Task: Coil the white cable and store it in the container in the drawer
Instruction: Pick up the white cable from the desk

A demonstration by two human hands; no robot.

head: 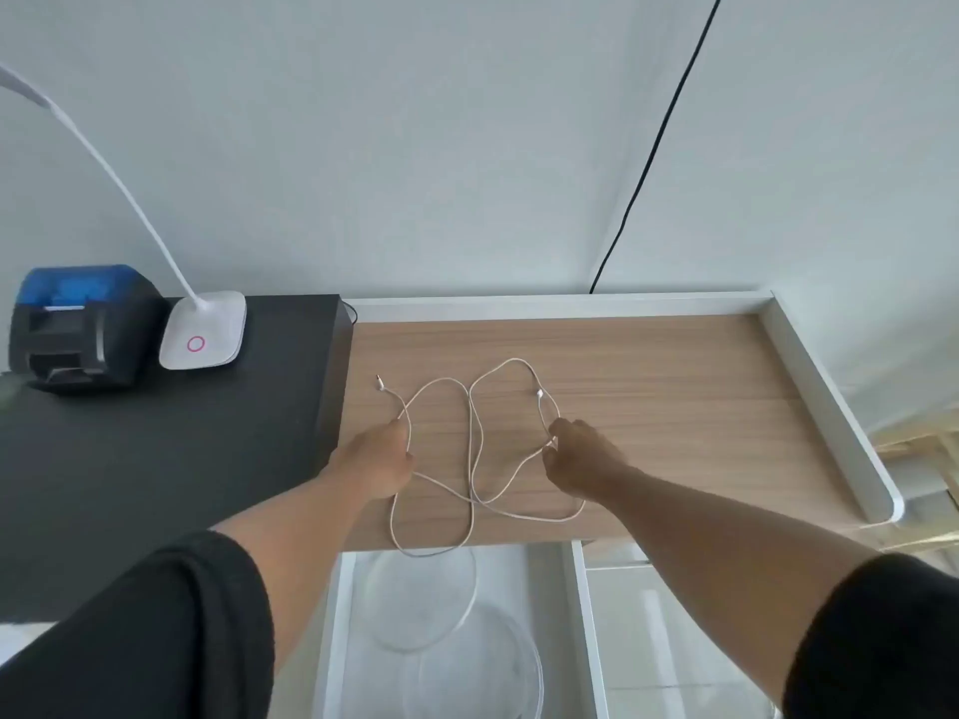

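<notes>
White cable (471, 459): lay loose on the wooden desk (674, 386) in several crossing loops, the nearest loop hanging just over the front edge above the open drawer (334, 614).
Cable ends: one plug (380, 382) lay free toward the left back, the other plug (539, 392) just beyond the right hand.
Handling: it looked thin, light and limp, likely to slither and spring out of a coil; the crossings could snag if pulled hard.
Where to hold: probably near one plug, feeding the slack into even loops through the other hand.
Left hand (379, 459): its grip was closed around the strand leading to the left plug.
Right hand (576, 461): its grip pinched the strand just below the right plug.
Container (451, 630): clear, round, sitting in the drawer directly below the desk edge, nothing visible in it.
Surroundings: a white lamp (203, 329) and a blue-topped device (78, 329) stood well apart on the black surface (155, 485) to the left.
</notes>
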